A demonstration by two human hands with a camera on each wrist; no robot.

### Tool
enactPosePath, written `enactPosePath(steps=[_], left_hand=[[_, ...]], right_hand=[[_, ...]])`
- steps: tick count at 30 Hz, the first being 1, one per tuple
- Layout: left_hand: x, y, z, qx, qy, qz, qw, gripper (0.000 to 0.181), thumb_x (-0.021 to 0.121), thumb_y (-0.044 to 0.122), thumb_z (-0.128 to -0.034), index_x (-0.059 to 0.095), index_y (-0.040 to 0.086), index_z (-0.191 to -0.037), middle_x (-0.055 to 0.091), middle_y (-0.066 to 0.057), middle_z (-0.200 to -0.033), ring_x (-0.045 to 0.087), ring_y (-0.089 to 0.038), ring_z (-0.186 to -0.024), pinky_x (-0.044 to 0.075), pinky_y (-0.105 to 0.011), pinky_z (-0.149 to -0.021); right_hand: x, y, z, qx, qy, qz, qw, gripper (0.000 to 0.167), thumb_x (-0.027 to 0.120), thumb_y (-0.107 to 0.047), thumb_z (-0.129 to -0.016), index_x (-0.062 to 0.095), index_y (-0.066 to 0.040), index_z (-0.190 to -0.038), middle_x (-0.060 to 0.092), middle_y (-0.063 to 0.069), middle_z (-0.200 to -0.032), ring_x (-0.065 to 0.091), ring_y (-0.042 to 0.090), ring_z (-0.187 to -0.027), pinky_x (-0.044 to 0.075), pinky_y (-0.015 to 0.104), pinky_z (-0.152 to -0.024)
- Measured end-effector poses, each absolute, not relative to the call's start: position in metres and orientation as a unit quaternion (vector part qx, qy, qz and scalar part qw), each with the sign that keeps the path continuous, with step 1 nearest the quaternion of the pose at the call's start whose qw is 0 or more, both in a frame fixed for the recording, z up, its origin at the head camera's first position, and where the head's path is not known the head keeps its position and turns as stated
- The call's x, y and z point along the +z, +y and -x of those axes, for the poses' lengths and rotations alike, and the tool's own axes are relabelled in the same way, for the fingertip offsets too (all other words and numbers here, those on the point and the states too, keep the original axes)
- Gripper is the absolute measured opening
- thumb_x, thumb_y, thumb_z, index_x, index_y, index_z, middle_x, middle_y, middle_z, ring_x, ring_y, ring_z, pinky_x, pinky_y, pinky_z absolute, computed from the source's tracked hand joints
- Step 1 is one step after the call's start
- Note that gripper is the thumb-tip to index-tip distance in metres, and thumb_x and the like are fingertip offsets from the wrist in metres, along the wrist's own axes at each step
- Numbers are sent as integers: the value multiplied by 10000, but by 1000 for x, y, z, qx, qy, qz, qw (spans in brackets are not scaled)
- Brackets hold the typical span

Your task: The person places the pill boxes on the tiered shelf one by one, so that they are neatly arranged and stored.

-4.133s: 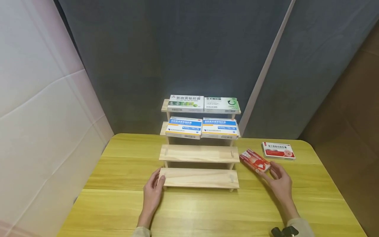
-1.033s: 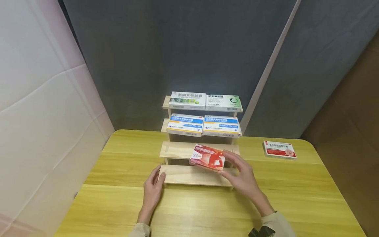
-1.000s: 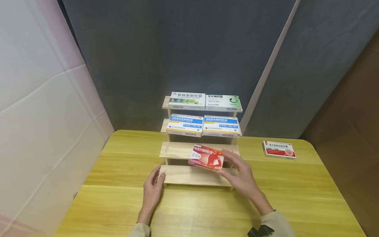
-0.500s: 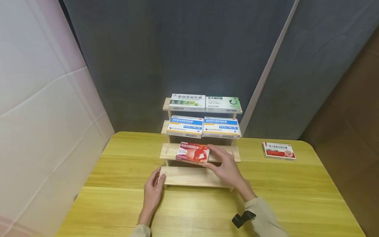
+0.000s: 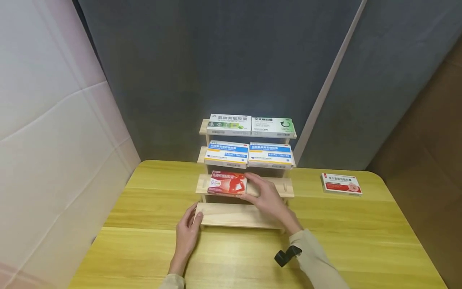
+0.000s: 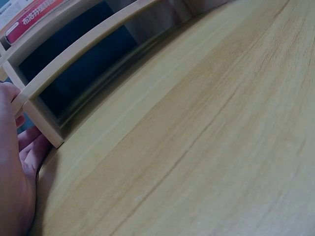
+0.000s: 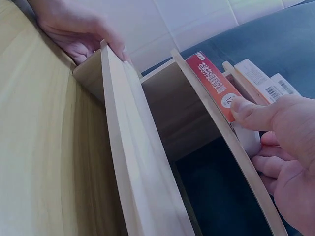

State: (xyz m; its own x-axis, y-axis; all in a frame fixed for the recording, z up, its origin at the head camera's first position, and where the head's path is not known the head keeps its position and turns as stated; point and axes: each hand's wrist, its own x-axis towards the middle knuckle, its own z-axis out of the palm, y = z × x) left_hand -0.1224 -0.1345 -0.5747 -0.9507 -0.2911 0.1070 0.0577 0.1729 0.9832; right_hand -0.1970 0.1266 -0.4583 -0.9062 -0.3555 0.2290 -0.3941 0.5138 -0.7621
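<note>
A stepped wooden display rack [image 5: 238,216] stands on the table. My left hand [image 5: 187,233] grips the left end of its lowest step, thumb on top; in the left wrist view its fingers [image 6: 35,150] lie beside the step's leg. My right hand [image 5: 268,200] holds a red medicine box [image 5: 227,183] by its right end, between thumb and fingers. That box sits on the left part of the second step up, face tilted toward me. The right wrist view shows the thumb [image 7: 248,112] on the box's front edge; the fingers are partly hidden behind it.
Two blue-and-white medicine boxes [image 5: 226,154] fill the step above. On the top step are a white-and-green box [image 5: 229,124] and another green one [image 5: 273,126]. A red-and-white medicine box [image 5: 341,184] lies on the table [image 5: 361,241] right of the rack.
My right hand has carried the red medicine box from the table at right, leftward onto the rack's second step up. The left hand keeps its hold on the lowest step.
</note>
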Motion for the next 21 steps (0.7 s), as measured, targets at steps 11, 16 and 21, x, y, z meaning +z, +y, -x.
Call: enactPosePath(steps=[11, 16, 21], left_hand=[[-573, -132, 122, -635, -755, -77, 141, 420, 620, 153, -1018, 567, 17, -1412, 658, -239, -1291, 626, 12, -1086, 491, -59, -962], [-572, -133, 122, -640, -754, -79, 128, 427, 614, 163, -1023, 559, 30, -1426, 653, -230, -1305, 601, 80, -1066, 480, -50, -971], [-573, -134, 122, -633, -759, -85, 126, 427, 625, 176, -1018, 568, 36, -1418, 655, -214, -1309, 589, 101, -1057, 472, -41, -972]], right_hand=[[-456, 122, 202, 418, -880, -224, -4, 773, 817, -244, -860, 453, -63, -1517, 436, 155, -1572, 423, 353, -1447, 349, 500, -1223], [-454, 129, 197, 413, -883, -223, 1, 822, 837, -262, -840, 435, -64, -1529, 427, 144, -1579, 422, 352, -1446, 344, 493, -1225], [-453, 141, 192, 404, -883, -238, 10, 818, 829, -299, -849, 437, -69, -1530, 423, 116, -1587, 422, 328, -1448, 343, 474, -1226]])
